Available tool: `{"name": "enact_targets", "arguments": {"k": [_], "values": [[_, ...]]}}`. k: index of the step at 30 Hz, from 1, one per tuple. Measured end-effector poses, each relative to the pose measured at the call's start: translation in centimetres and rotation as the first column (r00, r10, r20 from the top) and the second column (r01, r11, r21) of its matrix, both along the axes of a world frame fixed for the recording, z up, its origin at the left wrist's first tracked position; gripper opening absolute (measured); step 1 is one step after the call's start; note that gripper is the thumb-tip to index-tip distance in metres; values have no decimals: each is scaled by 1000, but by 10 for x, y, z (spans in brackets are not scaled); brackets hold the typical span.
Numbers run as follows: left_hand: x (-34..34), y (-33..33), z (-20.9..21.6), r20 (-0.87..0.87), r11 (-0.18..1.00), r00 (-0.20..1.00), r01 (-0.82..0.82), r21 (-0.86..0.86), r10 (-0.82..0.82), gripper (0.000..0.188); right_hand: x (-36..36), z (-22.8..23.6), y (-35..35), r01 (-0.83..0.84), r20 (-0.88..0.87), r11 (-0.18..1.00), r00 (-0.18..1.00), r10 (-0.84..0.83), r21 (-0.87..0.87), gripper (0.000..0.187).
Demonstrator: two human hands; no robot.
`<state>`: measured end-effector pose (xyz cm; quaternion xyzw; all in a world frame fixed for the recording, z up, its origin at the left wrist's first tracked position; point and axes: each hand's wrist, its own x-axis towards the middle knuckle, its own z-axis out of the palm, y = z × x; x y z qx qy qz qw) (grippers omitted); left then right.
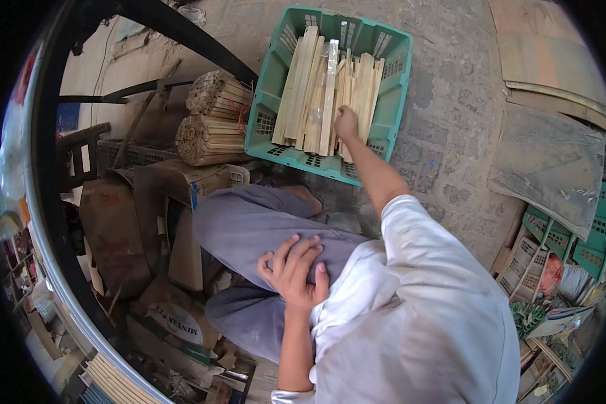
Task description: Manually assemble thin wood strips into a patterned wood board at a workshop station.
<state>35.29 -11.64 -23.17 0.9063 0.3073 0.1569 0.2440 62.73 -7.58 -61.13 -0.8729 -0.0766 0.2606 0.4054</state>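
My right hand (347, 123) reaches into a green plastic crate (398, 101) with its fingers curled closed over the wooden strips (363, 87). Whatever those fingers grip is hidden beneath them. Just left of this hand lies a strip or narrow bundle with shiny clear wrapping (330, 87). The pale strips lie lengthwise, side by side, along the crate. My left hand (296, 273) rests on my grey trouser leg with its fingers spread and holds nothing.
Two tied bundles of wooden sticks (212, 140) are stacked left of the crate. Cardboard boxes (118, 232) and a dark metal frame (175, 37) stand at the left. Flat boards (549, 161) lie on the right over the brick floor (451, 128), near more green crates (549, 232).
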Motion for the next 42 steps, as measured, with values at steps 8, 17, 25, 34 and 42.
{"name": "enact_targets", "arguments": {"k": [8,17,25,34,42], "values": [[12,2,1,0,1000,1000,-10,19,10,21,111,28,25,-355,105,831,894,436,-427,69],[32,7,-2,36,999,999,34,-5,-34,20,135,21,23,-447,99,813,852,514,-372,48],[15,-3,12,63,999,998,-9,35,7,17,155,196,-27,45,-191,855,980,64,517,33],[-8,14,98,602,813,561,-268,-517,568,54,79,435,-49,40,-265,535,898,351,844,22],[-141,5,212,619,797,507,-311,-518,600,18,-66,553,-25,-171,-50,295,787,615,940,20]]}}
